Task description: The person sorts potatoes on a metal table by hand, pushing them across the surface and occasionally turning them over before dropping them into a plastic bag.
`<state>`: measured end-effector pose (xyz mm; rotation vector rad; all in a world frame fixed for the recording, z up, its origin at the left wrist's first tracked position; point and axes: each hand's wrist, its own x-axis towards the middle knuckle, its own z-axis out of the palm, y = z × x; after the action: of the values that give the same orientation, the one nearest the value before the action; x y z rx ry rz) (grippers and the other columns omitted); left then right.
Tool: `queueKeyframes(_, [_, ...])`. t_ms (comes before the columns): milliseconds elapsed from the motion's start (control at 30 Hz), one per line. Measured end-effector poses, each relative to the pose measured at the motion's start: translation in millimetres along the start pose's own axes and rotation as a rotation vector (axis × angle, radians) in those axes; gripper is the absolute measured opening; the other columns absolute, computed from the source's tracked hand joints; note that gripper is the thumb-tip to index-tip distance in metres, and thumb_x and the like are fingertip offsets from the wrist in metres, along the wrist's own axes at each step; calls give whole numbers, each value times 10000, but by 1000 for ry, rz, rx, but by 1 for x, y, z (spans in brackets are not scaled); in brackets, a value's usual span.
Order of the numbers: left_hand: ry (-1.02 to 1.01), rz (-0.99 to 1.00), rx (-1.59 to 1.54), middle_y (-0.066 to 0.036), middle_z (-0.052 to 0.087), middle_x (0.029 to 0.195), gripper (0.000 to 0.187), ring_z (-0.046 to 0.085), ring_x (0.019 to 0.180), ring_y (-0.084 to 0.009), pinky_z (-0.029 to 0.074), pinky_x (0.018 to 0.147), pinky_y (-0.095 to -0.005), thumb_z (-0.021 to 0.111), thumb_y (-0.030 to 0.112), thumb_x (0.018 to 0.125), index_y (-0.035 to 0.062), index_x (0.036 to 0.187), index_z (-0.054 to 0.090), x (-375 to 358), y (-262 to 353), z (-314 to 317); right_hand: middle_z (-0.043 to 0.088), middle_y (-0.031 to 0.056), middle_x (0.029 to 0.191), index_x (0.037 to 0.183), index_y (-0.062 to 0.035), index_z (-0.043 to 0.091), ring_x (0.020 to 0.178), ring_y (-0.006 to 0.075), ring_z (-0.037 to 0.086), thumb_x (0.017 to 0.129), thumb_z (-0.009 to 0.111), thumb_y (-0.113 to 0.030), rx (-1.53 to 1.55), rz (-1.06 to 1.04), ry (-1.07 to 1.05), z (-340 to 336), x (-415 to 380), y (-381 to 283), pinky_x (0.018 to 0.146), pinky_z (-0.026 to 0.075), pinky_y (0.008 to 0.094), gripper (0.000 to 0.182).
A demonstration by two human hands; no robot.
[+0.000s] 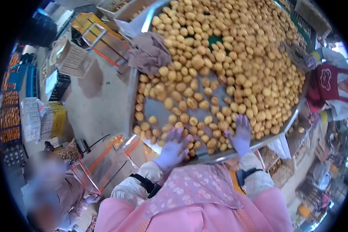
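Note:
Many round, yellow-brown potato-like items cover a metal-rimmed sorting table. My left hand, in a pale purple glove, lies at the table's near edge with its fingers apart, touching some of the items. To its right, my right hand, gloved alike, rests with spread fingers against the pile by the near rim. Neither hand is wrapped round anything. Between the two hands lie several loose items, and grey table surface shows beyond them.
A brown cloth hangs over the table's left corner. A co-worker in a dark red apron stands at the right side. Another person is at the lower left. Crates and a cardboard box stand on the left floor.

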<state>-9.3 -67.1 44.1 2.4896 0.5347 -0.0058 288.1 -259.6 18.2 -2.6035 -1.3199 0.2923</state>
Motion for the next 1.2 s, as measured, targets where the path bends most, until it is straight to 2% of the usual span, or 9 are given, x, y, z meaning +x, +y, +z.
queueKeyframes(67, [-113, 279, -191, -143, 529, 1451, 486, 388, 1436, -383, 319, 1149, -592, 657, 269, 876, 196, 1355, 633, -18, 9, 19, 402, 157, 1517, 1464, -169, 443, 1419, 432, 336, 811, 724, -531, -329, 49, 16, -4, 6, -50, 1151, 287, 571, 798])
queueKeyframes(133, [-92, 235, -172, -128, 546, 1439, 480, 405, 1427, -362, 326, 1146, -584, 666, 243, 853, 201, 1331, 650, -29, -2, 23, 378, 171, 1548, 1437, -179, 478, 1434, 478, 311, 806, 722, -507, -82, 46, -369, 3, 3, -95, 1173, 254, 592, 752])
queueKeyframes(233, [-95, 135, 4, -66, 605, 1380, 443, 435, 1390, -358, 318, 1150, -558, 675, 164, 776, 223, 1214, 701, -58, -48, -2, 396, 163, 1554, 1459, -146, 504, 1458, 426, 319, 793, 743, -508, -72, -511, -329, 21, -31, -81, 1205, 223, 592, 795])
queueKeyframes(300, [-66, 49, 78, -110, 595, 1362, 415, 452, 1354, -376, 359, 1092, -568, 661, 159, 798, 139, 1212, 672, -84, -76, -18, 415, 188, 1548, 1499, -145, 469, 1464, 410, 329, 826, 730, -490, -87, -415, -571, -25, 16, -67, 1205, 218, 604, 800])
queueKeyframes(400, [8, -91, 100, -167, 594, 1331, 379, 486, 1306, -399, 407, 1038, -561, 638, 147, 838, 58, 1205, 657, -79, -81, -55, 362, 178, 1608, 1540, -143, 419, 1499, 391, 296, 880, 697, -459, -99, -313, 142, 26, 69, -21, 1195, 204, 631, 782])
queueKeyframes(467, [238, -239, 58, -211, 591, 1310, 365, 518, 1266, -417, 435, 1020, -537, 606, 121, 883, 10, 1229, 639, -57, -84, -54, 290, 194, 1643, 1591, -134, 307, 1515, 425, 252, 913, 624, -559, -113, 165, 5, 12, 116, -82, 1185, 184, 657, 861])
queueKeyframes(567, [493, -268, -118, -211, 594, 1326, 412, 528, 1269, -407, 430, 1052, -506, 569, 80, 920, 37, 1327, 609, 12, -95, -40, 281, 171, 1647, 1583, -254, 335, 1524, 395, 224, 922, 576, -605, -116, -8, 256, 46, 133, -124, 1192, 191, 641, 786])
queueKeyframes(667, [432, -107, -132, -201, 604, 1341, 440, 513, 1308, -390, 416, 1084, -499, 568, 83, 920, 80, 1358, 611, 66, -82, -44, 280, 168, 1651, 1499, -340, 481, 1530, 422, 196, 961, 592, -447, 127, -398, -244, 16, 96, -122, 1209, 196, 608, 559])
queueKeyframes(1200, [-102, -226, -23, -174, 641, 1130, 462, 670, 955, -367, 540, 827, -467, 627, 163, 891, 60, 1339, 586, -59, -49, 18, 430, 202, 1531, 1326, -174, 642, 1432, 399, 381, 895, 673, -287, 48, -79, 10, -7, -74, -66, 1185, 315, 508, 447])
